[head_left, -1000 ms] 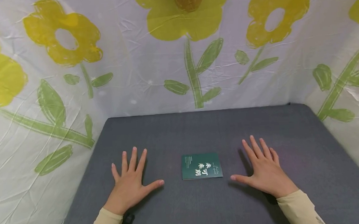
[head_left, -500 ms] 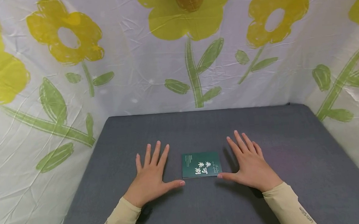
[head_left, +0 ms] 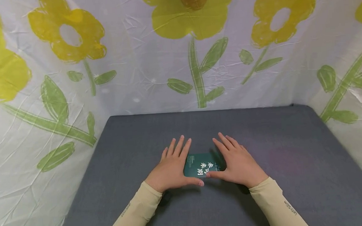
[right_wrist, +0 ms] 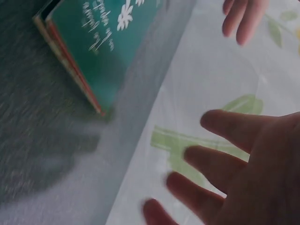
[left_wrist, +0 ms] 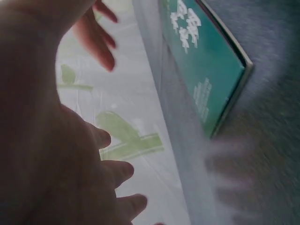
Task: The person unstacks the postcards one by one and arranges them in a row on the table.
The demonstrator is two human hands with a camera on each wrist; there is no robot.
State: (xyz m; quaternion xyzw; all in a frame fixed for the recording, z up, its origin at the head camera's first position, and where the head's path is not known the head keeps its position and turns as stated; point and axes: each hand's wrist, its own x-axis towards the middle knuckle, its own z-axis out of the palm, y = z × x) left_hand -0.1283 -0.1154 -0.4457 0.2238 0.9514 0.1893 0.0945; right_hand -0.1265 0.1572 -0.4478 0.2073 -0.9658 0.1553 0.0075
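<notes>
A small green book [head_left: 199, 163] with white characters on its cover lies flat on the dark grey table. My left hand [head_left: 173, 167] hovers at its left side, fingers spread and thumb stretched toward the book's near edge. On the other side my right hand [head_left: 238, 163] hangs with extended fingers, its thumb overlapping the cover in the head view. Both wrist views show a gap between the fingers and the book [left_wrist: 211, 70], with hand shadows on the cloth. Neither hand holds anything.
The dark grey cloth-covered table [head_left: 138, 129] reaches back to a white curtain [head_left: 141, 67] printed with yellow flowers and green stems. The same curtain runs along the left and right sides of the table.
Both hands have moved inward from either side, the left rightward and the right leftward, until they flank the book. The book has stayed where it was on the table.
</notes>
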